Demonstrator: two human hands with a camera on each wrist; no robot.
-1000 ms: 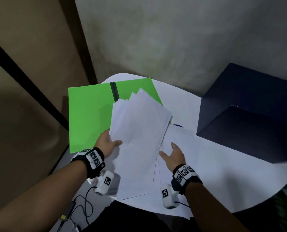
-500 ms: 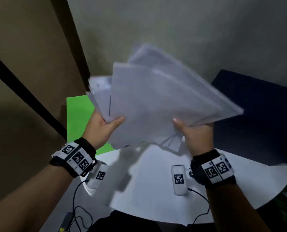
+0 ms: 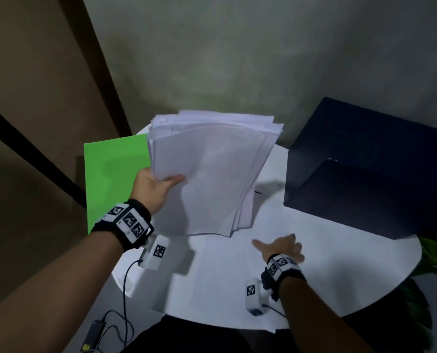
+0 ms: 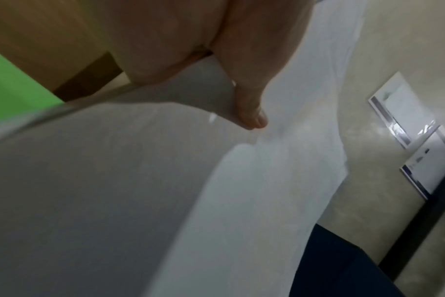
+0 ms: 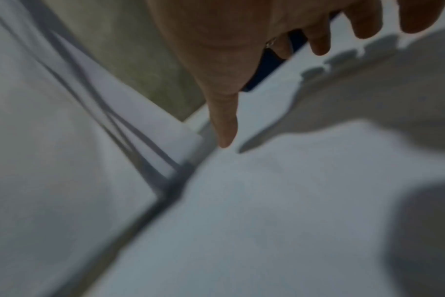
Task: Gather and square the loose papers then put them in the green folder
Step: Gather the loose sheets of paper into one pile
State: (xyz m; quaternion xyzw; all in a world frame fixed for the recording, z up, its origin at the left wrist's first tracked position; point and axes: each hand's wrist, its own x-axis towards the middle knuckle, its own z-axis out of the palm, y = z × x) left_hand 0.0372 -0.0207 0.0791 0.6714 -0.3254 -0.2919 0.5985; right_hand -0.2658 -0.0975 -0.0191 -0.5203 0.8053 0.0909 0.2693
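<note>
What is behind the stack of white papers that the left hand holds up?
Behind the papers held by the left hand, the green folder shows at the left; its right part is covered.

I see a round white table [image 3: 327, 263] carrying everything here. A green folder [image 3: 113, 174] lies flat on its far left side, hanging out past the rim. A dark navy box [image 3: 365, 169] sits on the far right part of the top. The lower edge of a stack of white papers [image 3: 212, 174] seems to stand on the tabletop between folder and box, though I cannot tell whether it truly touches the surface.
</note>
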